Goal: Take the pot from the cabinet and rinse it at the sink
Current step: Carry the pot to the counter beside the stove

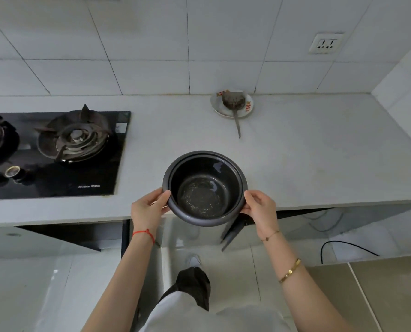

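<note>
A round black pot with a scratched bottom and nothing inside is held upright at the front edge of the grey counter. My left hand grips its rim on the left side. My right hand grips the rim on the right side. Below the counter a cabinet opening shows, with a dark door swung outward. No sink is in view.
A black two-burner gas stove is set into the counter at the left. A white plate holding a metal skimmer stands at the back against the tiled wall. A wall socket is at upper right. A black cable lies on the floor.
</note>
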`<state>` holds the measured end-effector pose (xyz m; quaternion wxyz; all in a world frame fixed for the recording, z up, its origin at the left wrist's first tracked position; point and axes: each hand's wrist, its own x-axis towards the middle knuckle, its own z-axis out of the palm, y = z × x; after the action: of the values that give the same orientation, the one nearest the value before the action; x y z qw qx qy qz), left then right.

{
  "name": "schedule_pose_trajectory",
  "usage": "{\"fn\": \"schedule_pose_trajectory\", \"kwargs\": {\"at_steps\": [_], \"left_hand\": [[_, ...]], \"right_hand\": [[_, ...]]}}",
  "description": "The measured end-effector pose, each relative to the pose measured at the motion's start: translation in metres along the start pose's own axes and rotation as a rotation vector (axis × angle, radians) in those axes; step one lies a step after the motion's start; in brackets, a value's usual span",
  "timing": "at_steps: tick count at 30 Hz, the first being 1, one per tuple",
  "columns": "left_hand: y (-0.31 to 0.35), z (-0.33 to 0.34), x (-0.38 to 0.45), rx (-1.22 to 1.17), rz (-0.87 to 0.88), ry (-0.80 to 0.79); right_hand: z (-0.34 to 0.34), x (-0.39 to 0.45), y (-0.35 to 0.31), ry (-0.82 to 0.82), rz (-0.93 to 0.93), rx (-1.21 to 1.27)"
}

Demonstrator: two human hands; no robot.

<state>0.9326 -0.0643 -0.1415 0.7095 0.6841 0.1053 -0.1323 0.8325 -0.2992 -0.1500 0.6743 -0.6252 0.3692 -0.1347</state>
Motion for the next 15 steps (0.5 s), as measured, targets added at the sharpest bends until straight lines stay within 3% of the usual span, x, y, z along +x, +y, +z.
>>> {"fn": "schedule_pose_trajectory", "kwargs": {"at_steps": [15], "left_hand": [[0.049, 0.027, 0.158, -0.036, -0.021, 0.118]], "right_hand": [[0.093, 0.155, -0.05, -0.106, -0.013, -0.111]]}}
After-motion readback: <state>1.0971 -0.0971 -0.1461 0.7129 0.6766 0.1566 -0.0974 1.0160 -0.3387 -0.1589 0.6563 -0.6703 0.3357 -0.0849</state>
